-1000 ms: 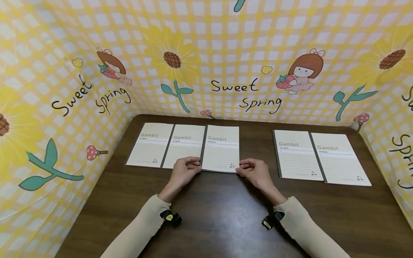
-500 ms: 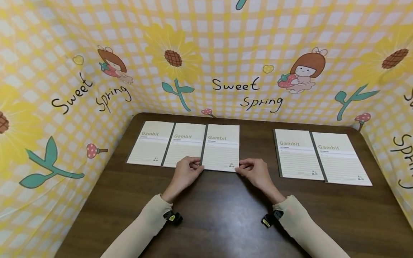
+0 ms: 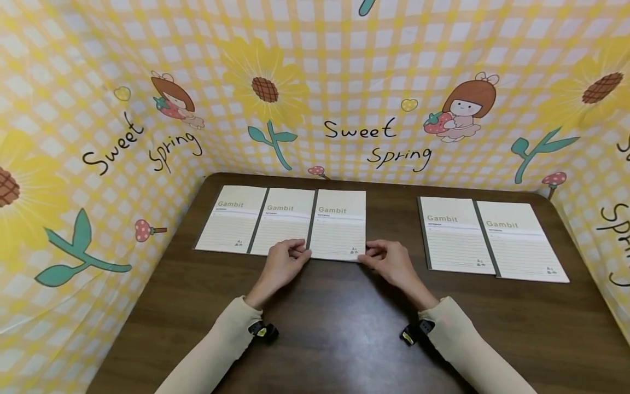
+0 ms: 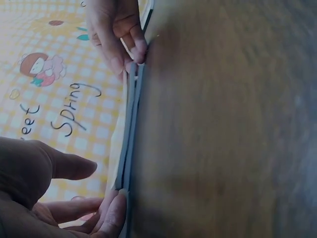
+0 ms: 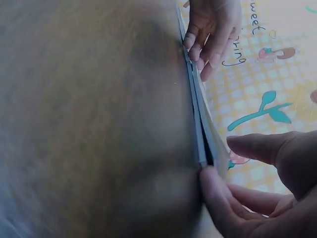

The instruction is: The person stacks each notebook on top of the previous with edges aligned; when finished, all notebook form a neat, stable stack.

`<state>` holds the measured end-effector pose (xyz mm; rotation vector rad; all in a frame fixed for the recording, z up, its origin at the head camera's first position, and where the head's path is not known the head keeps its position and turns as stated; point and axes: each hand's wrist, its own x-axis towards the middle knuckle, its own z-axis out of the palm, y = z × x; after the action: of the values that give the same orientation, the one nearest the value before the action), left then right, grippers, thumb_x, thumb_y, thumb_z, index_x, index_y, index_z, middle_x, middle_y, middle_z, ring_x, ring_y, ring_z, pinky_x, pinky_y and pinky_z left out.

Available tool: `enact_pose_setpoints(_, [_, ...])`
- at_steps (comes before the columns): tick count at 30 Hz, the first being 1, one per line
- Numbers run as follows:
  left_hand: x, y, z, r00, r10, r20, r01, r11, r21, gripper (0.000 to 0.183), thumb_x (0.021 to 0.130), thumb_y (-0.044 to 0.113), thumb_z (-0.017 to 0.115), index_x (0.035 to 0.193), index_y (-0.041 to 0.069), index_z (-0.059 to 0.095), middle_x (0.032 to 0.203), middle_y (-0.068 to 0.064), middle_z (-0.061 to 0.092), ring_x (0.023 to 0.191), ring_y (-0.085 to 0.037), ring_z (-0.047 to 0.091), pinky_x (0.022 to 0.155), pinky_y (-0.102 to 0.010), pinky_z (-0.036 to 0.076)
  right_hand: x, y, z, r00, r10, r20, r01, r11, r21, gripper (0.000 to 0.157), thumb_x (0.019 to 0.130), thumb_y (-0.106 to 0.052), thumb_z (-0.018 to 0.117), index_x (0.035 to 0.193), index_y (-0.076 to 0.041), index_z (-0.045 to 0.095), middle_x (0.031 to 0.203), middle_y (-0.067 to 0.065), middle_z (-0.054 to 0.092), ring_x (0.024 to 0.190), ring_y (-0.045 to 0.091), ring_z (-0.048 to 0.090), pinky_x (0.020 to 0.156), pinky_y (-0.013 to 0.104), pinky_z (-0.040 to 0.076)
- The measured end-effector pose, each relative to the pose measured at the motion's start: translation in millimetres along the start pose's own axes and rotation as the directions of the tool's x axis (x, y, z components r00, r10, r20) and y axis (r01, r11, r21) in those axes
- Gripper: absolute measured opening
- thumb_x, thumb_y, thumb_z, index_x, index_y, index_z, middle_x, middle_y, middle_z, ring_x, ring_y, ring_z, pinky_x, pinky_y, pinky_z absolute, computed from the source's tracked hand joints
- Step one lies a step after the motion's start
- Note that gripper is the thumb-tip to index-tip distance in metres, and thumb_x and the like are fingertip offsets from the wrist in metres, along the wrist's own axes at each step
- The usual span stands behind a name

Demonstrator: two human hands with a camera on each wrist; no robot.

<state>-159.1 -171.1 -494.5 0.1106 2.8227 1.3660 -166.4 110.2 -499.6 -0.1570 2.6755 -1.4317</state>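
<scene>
In the head view, my left hand (image 3: 284, 264) and right hand (image 3: 391, 264) are at the two near corners of a cream notebook (image 3: 337, 227) with "Gambit" on its cover. Fingers lie along its sides and each thumb is at a front corner. This notebook is right beside a matching middle notebook (image 3: 283, 221), whose near right corner is hidden by my left hand. Another like it, the leftmost notebook (image 3: 231, 219), completes the row. Both wrist views look along the near edge, where two grey layers (image 4: 130, 129) show a narrow gap between them.
Two more matching notebooks, an inner one (image 3: 455, 235) and an outer one (image 3: 520, 241), lie side by side at the right of the dark wooden table (image 3: 339, 328). A yellow checked cloth (image 3: 344, 71) with flower and girl prints walls the back and sides.
The notebook between my hands has slid very slightly back, its near edge closer in line with its neighbours. My left hand has shifted a little to the right.
</scene>
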Motion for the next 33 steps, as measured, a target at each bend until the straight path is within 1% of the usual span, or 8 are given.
enact_pose_setpoints(5, [-4.9,-3.1,-13.8,0.999,0.020,0.029,-0.021,1.000,0.022,0.039,0.098,0.018,0.073,0.131,-0.003,0.069,0.104,-0.015,0.079,0.090,-0.027,0.077,0.084,-0.041,0.062,-1.0,-10.8,-2.1,0.994,-0.109,0.009,0.109,0.987,-0.117,0.046,0.092,-0.025,0.081,0.130,0.000,0.069,0.112,0.016,0.075,0.095,0.027,0.074,0.084,0.042,0.061])
enact_pose_setpoints(9, [-9.0,-8.8,-24.5,0.998,0.055,0.035,-0.058,0.996,0.069,0.036,0.100,0.020,0.072,0.128,-0.001,0.071,0.103,-0.013,0.078,0.088,-0.023,0.075,0.080,-0.036,0.062,-1.4,-23.9,1.3,0.974,-0.226,0.033,0.228,0.953,-0.199,0.045,0.095,-0.023,0.077,0.132,0.002,0.067,0.120,0.020,0.071,0.104,0.035,0.070,0.090,0.052,0.059])
enact_pose_setpoints(15, [-11.4,-22.0,-43.3,0.983,0.179,-0.025,-0.168,0.955,0.244,0.032,0.098,0.018,0.073,0.122,-0.003,0.073,0.108,-0.019,0.074,0.096,-0.032,0.072,0.084,-0.046,0.061,5.9,-38.6,19.3,0.927,-0.335,0.166,0.369,0.896,-0.247,0.045,0.096,-0.023,0.076,0.134,0.000,0.066,0.132,0.017,0.068,0.115,0.033,0.068,0.094,0.051,0.058])
enact_pose_setpoints(20, [-13.7,-29.7,-60.3,0.977,0.212,0.026,-0.203,0.884,0.422,0.041,0.095,0.019,0.077,0.129,-0.004,0.069,0.132,-0.026,0.066,0.122,-0.042,0.062,0.102,-0.057,0.053,11.6,-48.3,38.2,0.844,-0.399,0.360,0.505,0.816,-0.280,0.058,0.100,-0.033,0.072,0.146,-0.002,0.057,0.148,0.015,0.060,0.136,0.031,0.059,0.112,0.049,0.050])
enact_pose_setpoints(23, [-15.3,-34.1,-69.3,0.972,0.192,0.132,-0.233,0.846,0.479,0.055,0.096,0.023,0.077,0.143,-0.001,0.061,0.155,-0.028,0.049,0.143,-0.046,0.048,0.114,-0.060,0.045,11.9,-57.6,49.8,0.773,-0.408,0.485,0.584,0.757,-0.293,0.070,0.101,-0.042,0.068,0.155,-0.002,0.047,0.161,0.016,0.048,0.149,0.032,0.047,0.122,0.049,0.041])
enact_pose_setpoints(27, [-16.1,-38.5,-75.5,0.949,0.159,0.272,-0.278,0.827,0.489,0.071,0.098,0.030,0.075,0.157,0.005,0.046,0.171,-0.024,0.025,0.156,-0.048,0.029,0.121,-0.062,0.037,11.1,-68.2,65.6,0.686,-0.392,0.613,0.668,0.674,-0.317,0.084,0.102,-0.052,0.062,0.163,-0.003,0.032,0.171,0.016,0.030,0.158,0.031,0.033,0.130,0.048,0.029])
enact_pose_setpoints(29, [-16.4,-40.1,-75.8,0.937,0.147,0.318,-0.292,0.828,0.479,0.074,0.099,0.034,0.073,0.160,0.008,0.040,0.173,-0.022,0.019,0.158,-0.048,0.023,0.122,-0.063,0.035,10.8,-71.3,73.4,0.660,-0.378,0.650,0.695,0.636,-0.335,0.087,0.103,-0.055,0.059,0.165,-0.003,0.027,0.173,0.015,0.025,0.160,0.030,0.028,0.132,0.046,0.024])
enact_pose_setpoints(33, [-18.7,-43.9,-74.5,0.926,0.123,0.358,-0.290,0.836,0.465,0.077,0.101,0.039,0.070,0.163,0.011,0.035,0.174,-0.020,0.017,0.159,-0.048,0.019,0.123,-0.065,0.031,10.2,-75.3,86.5,0.641,-0.358,0.679,0.722,0.583,-0.374,0.087,0.104,-0.058,0.054,0.165,-0.003,0.025,0.174,0.015,0.022,0.162,0.029,0.025,0.132,0.044,0.024])
